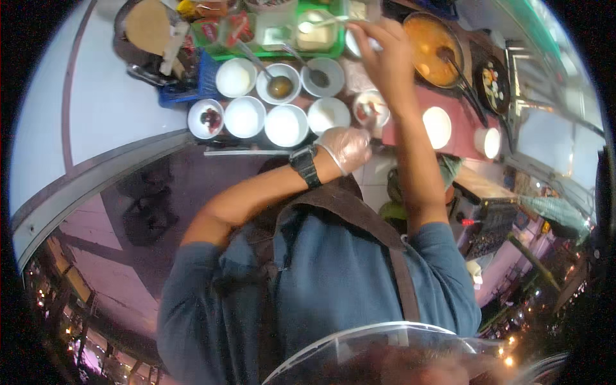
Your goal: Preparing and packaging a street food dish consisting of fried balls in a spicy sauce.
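My right hand (380,45) pinches the handle of a small light-coloured spoon (332,20). The spoon's bowl end is over a clear tub of pale powder (315,36) in a green tray (339,41). My left hand (346,147), in a clear plastic glove with a black watch at the wrist, is curled at the front edge of the counter. Just beyond its fingers is a white bowl with reddish bits (362,108), a blurred utensil (370,117) leaning from it. Blur hides whether the left fingers grip this utensil.
Several white bowls (286,126) stand in two rows, some with ladles. A wide pan of orange broth (426,43) with a dark ladle is at right, beside a dark pan of chopped pieces (492,82). White bowls (437,127) rest on the red surface. A blue basket (207,77) is at left.
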Tool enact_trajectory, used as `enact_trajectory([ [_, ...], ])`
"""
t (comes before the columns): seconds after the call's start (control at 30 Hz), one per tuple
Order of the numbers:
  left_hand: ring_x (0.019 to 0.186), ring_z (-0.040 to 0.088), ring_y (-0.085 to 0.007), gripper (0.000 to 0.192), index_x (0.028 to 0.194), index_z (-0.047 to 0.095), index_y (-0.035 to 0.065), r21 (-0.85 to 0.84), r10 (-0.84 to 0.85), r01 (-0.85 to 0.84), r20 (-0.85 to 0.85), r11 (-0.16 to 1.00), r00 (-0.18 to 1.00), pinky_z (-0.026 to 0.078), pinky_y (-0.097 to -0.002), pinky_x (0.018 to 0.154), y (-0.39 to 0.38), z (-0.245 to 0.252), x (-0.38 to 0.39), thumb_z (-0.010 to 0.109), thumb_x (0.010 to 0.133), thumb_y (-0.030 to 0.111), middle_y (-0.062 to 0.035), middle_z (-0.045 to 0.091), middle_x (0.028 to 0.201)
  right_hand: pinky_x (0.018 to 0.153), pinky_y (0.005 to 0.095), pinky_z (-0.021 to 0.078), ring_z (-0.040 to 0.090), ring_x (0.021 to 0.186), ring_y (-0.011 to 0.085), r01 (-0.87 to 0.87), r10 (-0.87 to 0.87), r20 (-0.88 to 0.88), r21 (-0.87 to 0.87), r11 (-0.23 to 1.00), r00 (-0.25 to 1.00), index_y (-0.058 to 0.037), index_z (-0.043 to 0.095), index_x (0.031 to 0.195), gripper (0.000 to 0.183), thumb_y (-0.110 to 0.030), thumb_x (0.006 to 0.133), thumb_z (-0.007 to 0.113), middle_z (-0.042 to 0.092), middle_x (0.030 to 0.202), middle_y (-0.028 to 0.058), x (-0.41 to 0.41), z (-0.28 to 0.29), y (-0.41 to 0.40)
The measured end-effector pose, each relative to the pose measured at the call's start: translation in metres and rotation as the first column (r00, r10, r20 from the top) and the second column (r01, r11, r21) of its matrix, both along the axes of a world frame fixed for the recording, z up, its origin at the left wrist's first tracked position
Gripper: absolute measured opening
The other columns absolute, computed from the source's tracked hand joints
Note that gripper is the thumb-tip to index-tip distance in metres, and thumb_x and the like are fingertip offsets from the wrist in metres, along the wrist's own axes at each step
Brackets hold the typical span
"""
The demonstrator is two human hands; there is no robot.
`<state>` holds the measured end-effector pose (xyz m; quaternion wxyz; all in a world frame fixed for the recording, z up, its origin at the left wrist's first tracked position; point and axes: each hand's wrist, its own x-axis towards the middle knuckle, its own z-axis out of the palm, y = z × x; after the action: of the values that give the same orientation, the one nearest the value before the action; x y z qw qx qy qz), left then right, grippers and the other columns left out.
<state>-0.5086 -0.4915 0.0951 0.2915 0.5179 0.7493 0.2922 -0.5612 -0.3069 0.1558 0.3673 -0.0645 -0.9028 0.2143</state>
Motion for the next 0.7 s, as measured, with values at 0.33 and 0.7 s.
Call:
enact_trajectory([
  [0.33, 0.063, 0.065, -0.0447, 0.061, 0.146, 0.050, 0.0093, 0.063, 0.085, -0.088, 0.049, 0.994, 0.995, 0.051, -0.0554, 0.059, -0.076, 0.015, -0.050, 0.066, 0.091, 0.029, -0.0210, 0.063, 0.066, 0.077, 0.0489, 0.0526, 0.065, 0.080, 0.0378, -0.153, 0.087, 0.350, 0.165, 0.974, 0.933, -0.0051, 0.078, 0.086, 0.020, -0.024, 0.087, 0.071, 0.069, 0.080, 0.0176, -0.123, -0.088, -0.043],
  [0.7, 0.061, 0.065, -0.0413, 0.066, 0.152, 0.044, 0.0069, 0.027, 0.164, -0.163, -0.021, 0.986, 0.986, 0.051, -0.0524, 0.058, -0.074, 0.028, -0.065, 0.064, 0.093, 0.027, -0.0170, 0.063, 0.064, 0.073, 0.0467, 0.0522, 0.064, 0.073, 0.0372, 0.006, 0.003, 0.055, -0.170, 0.985, 0.998, -0.0046, 0.079, 0.081, 0.021, -0.024, 0.086, 0.072, 0.068, 0.073, 0.0172, -0.066, -0.050, -0.022],
])
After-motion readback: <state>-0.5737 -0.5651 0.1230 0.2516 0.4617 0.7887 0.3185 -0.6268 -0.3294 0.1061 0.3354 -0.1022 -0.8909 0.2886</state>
